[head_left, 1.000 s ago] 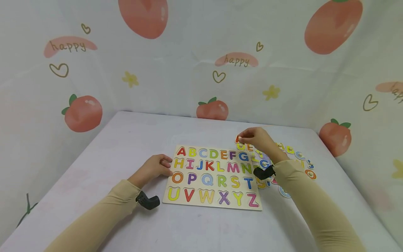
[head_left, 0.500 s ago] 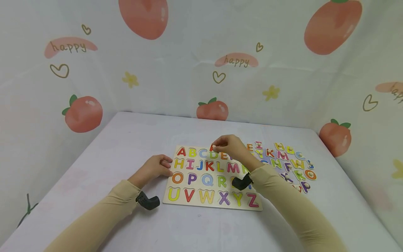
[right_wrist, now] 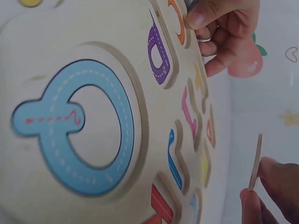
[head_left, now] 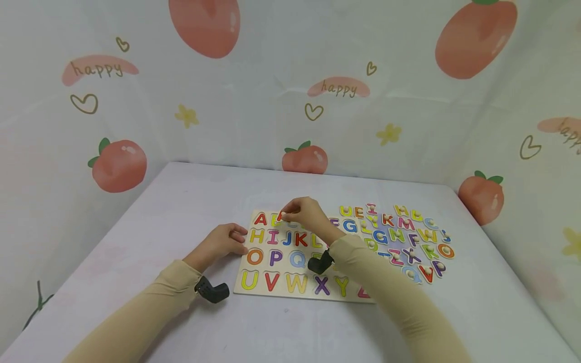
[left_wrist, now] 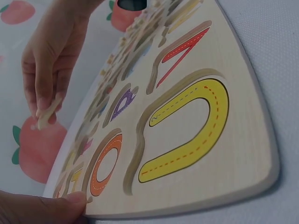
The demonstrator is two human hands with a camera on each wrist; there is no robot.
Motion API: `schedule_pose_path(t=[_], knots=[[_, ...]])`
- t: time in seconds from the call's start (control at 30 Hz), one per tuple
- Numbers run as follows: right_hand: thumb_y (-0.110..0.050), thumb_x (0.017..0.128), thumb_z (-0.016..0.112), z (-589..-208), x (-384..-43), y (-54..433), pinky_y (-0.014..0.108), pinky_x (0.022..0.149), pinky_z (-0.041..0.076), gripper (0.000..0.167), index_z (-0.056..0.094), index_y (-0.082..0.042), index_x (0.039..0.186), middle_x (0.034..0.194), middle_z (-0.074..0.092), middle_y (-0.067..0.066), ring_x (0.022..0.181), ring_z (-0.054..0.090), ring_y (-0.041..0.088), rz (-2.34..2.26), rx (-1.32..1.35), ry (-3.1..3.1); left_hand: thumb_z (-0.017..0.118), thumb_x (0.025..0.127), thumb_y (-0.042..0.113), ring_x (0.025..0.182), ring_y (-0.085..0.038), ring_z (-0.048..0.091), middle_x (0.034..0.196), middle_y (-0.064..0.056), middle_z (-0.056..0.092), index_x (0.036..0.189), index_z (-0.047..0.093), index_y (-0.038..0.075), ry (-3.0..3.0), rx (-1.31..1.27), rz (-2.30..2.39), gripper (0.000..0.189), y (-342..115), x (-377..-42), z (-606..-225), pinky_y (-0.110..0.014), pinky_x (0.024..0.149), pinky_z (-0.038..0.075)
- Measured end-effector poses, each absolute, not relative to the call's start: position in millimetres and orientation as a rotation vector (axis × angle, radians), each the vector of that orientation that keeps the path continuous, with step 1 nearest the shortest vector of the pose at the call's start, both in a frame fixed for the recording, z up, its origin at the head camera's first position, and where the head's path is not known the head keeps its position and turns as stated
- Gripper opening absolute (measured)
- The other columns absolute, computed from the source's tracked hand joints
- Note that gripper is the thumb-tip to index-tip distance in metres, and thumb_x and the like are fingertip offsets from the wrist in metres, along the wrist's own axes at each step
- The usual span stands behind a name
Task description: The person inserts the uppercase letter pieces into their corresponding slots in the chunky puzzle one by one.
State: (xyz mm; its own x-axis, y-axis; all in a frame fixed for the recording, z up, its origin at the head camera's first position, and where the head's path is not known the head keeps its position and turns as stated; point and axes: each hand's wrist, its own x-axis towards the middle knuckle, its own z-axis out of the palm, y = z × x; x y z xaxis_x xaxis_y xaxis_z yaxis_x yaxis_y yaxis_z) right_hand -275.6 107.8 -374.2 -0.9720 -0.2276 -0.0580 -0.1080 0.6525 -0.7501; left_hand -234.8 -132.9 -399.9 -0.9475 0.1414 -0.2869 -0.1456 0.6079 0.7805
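Note:
A wooden alphabet puzzle board lies on the table, its recesses showing coloured printed letters. My left hand holds its left edge, thumb on the rim near the orange O. Over the top row, my right hand pinches a red letter piece by its pale knob, close by the printed A and covering part of B. In the right wrist view the piece appears edge-on between thumb and fingers, raised off the board. The right hand and sleeve hide part of the upper and right-hand letters.
Several knobbed letter pieces lie in a loose cluster right of the board, among them an orange O, a purple P and a red V. Patterned cloth walls stand behind and beside the white table.
My right hand has carried the red letter piece leftward from above the loose letters, along the board's top row, to near the A and B. The left hand stays at the board's edge.

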Motion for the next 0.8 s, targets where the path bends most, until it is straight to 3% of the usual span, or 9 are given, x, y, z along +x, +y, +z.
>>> schedule_pose_path(t=[0.57, 0.8], knots=[[-0.020, 0.090, 0.068, -377.3, -284.1, 67.3, 0.031, 0.086, 0.049, 0.012, 0.071, -0.012, 0.098, 0.099, 0.067, 0.002, 0.090, 0.058, 0.015, -1.120, -0.283, 2.741, 0.078, 0.076, 0.006, 0.085, -0.018, 0.056, 0.096, -0.009, 0.062, 0.120, 0.058, 0.000, 2.530, 0.009, 1.251, 0.049, -135.0, -234.7, -401.8, -0.027, 0.073, 0.046], [-0.020, 0.090, 0.069, -382.3, -290.7, 58.4, 0.030, 0.080, 0.048, 0.010, 0.072, -0.012, 0.095, 0.098, 0.065, 0.003, 0.087, 0.056, 0.017, -1.171, -0.241, 2.728, 0.078, 0.076, 0.006, 0.084, -0.018, 0.057, 0.096, -0.009, 0.062, 0.120, 0.058, -0.001, 2.523, 0.029, 1.267, 0.049, -134.9, -235.1, -402.5, -0.027, 0.073, 0.046]])
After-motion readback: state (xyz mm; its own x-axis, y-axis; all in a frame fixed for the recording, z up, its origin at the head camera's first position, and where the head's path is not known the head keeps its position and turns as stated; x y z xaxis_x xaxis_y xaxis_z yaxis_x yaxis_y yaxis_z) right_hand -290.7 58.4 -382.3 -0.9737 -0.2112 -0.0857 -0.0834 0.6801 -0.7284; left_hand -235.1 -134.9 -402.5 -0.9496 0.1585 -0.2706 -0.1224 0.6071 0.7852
